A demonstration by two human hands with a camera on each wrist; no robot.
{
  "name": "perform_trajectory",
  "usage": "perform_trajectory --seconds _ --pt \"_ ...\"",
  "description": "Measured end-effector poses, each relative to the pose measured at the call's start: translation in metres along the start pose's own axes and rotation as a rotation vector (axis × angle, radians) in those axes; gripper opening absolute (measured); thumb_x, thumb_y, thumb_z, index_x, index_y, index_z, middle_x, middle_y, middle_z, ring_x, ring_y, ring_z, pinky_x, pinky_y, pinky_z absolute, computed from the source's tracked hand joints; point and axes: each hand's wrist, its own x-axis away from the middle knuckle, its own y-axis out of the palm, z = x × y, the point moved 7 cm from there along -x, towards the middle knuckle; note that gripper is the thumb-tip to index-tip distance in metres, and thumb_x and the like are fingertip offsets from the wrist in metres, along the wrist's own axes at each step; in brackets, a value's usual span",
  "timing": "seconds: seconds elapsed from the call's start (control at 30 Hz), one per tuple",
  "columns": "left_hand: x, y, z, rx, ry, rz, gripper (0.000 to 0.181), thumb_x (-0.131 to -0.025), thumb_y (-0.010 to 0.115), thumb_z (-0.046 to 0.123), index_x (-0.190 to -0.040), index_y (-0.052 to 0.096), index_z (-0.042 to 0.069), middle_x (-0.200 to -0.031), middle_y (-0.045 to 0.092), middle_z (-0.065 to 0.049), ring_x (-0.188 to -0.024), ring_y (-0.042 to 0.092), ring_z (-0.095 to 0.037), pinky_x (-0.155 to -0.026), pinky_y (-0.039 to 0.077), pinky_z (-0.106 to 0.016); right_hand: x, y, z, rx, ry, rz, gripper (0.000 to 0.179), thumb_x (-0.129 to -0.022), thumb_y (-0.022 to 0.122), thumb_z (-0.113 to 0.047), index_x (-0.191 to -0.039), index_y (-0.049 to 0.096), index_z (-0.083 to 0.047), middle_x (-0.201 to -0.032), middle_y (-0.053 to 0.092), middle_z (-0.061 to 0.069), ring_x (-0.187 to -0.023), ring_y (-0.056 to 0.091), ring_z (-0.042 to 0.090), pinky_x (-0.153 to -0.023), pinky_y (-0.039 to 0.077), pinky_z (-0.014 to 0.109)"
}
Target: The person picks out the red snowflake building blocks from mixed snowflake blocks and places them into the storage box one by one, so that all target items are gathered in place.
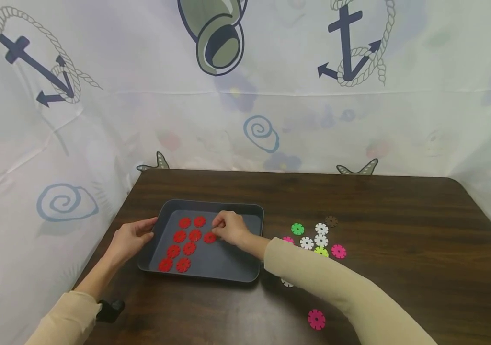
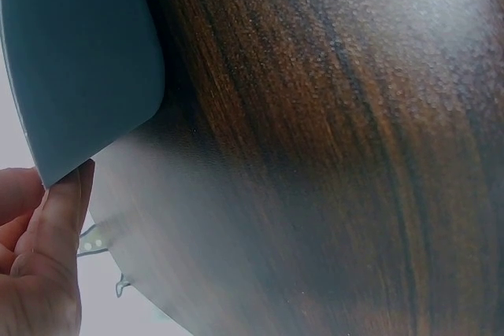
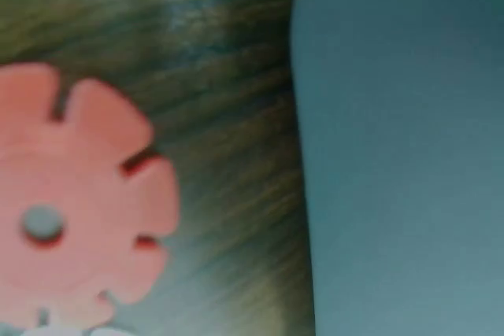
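A dark grey tray [image 1: 236,268] lies on the brown table, with two columns of red notched discs [image 1: 183,264] and one more red disc [image 1: 210,237] to their right. My right hand [image 1: 230,227] is over the tray, its fingertips pinching that last disc, which they partly cover. At the tray's left side, my left hand [image 1: 129,242] holds the rim between thumb and fingers; in the left wrist view the fingers [image 2: 55,226] meet the tray's edge [image 2: 87,68]. The right hand is out of sight in the right wrist view, where the tray's outer wall [image 3: 394,155] shows.
Right of the tray lie loose notched discs: white [image 1: 321,229], green [image 1: 297,229], yellow [image 1: 321,251], brown [image 1: 331,221] and pink [image 1: 338,251]. Another pink disc [image 1: 316,319] lies near the front. The right forearm hides part of this group. A patterned curtain [image 1: 288,105] hangs behind the table.
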Motion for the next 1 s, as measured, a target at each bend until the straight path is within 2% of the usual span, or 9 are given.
perform_trajectory --seconds 0.07,0.17,0.3,0.43,0.73,0.93,1.0 --pt "0.0 0.0 0.0 -0.005 0.002 0.002 0.044 -0.09 0.058 0.006 -0.133 0.05 -0.004 -0.126 0.056 -0.026 -0.11 0.058 -0.04 -0.083 0.051 -0.046 0.003 -0.004 0.0 -0.049 0.008 -0.005 0.01 -0.082 0.067 0.001 -0.091 0.064 0.003 -0.072 0.062 0.006 -0.063 0.063 0.018 -0.055 0.052 0.022" --pt "-0.001 0.0 -0.001 -0.01 0.004 -0.001 0.044 -0.09 0.058 0.006 -0.133 0.05 -0.003 -0.126 0.055 -0.026 -0.11 0.059 -0.039 -0.083 0.051 -0.046 0.008 -0.009 -0.001 -0.09 0.015 -0.014 0.011 -0.083 0.066 0.002 -0.093 0.064 0.003 -0.075 0.061 0.006 -0.066 0.062 0.015 -0.06 0.055 0.026" --pt "-0.001 0.0 -0.001 -0.013 0.006 -0.005 0.045 -0.09 0.058 0.006 -0.133 0.05 -0.003 -0.127 0.055 -0.026 -0.11 0.059 -0.039 -0.082 0.052 -0.046 0.015 -0.016 -0.002 -0.124 0.021 -0.029 0.012 -0.084 0.065 0.001 -0.095 0.064 0.002 -0.078 0.062 0.007 -0.069 0.059 0.01 -0.065 0.056 0.027" --pt "-0.001 0.001 -0.001 -0.012 0.001 -0.007 0.045 -0.09 0.058 0.006 -0.133 0.05 -0.004 -0.127 0.055 -0.027 -0.11 0.059 -0.039 -0.082 0.052 -0.046 0.022 -0.024 -0.003 -0.166 0.016 -0.046 0.014 -0.085 0.064 0.001 -0.099 0.063 0.004 -0.083 0.063 0.01 -0.073 0.06 0.011 -0.068 0.056 0.028" --pt "0.0 0.001 0.0 0.004 0.001 -0.006 0.045 -0.09 0.058 0.005 -0.133 0.049 -0.004 -0.127 0.055 -0.027 -0.111 0.058 -0.04 -0.081 0.053 -0.044 0.036 -0.043 -0.004 -0.262 -0.029 -0.048 0.019 -0.086 0.062 0.001 -0.103 0.06 0.008 -0.087 0.062 0.015 -0.083 0.064 0.03 -0.073 0.056 0.035" --pt "0.0 0.001 0.001 0.007 0.003 -0.008 0.045 -0.09 0.057 0.004 -0.133 0.049 -0.004 -0.126 0.055 -0.027 -0.111 0.058 -0.04 -0.082 0.053 -0.044 0.044 -0.055 0.001 -0.285 -0.007 -0.03 0.019 -0.086 0.063 0.001 -0.104 0.06 0.007 -0.086 0.061 0.011 -0.075 0.062 0.018 -0.076 0.056 0.037" --pt "0.0 0.001 0.001 0.005 0.005 -0.008 0.045 -0.09 0.057 0.004 -0.133 0.049 -0.004 -0.126 0.056 -0.027 -0.112 0.058 -0.04 -0.082 0.053 -0.044 0.047 -0.058 0.002 -0.297 -0.003 -0.024 0.019 -0.086 0.063 0.001 -0.104 0.061 0.006 -0.086 0.062 0.011 -0.077 0.063 0.021 -0.076 0.056 0.036"
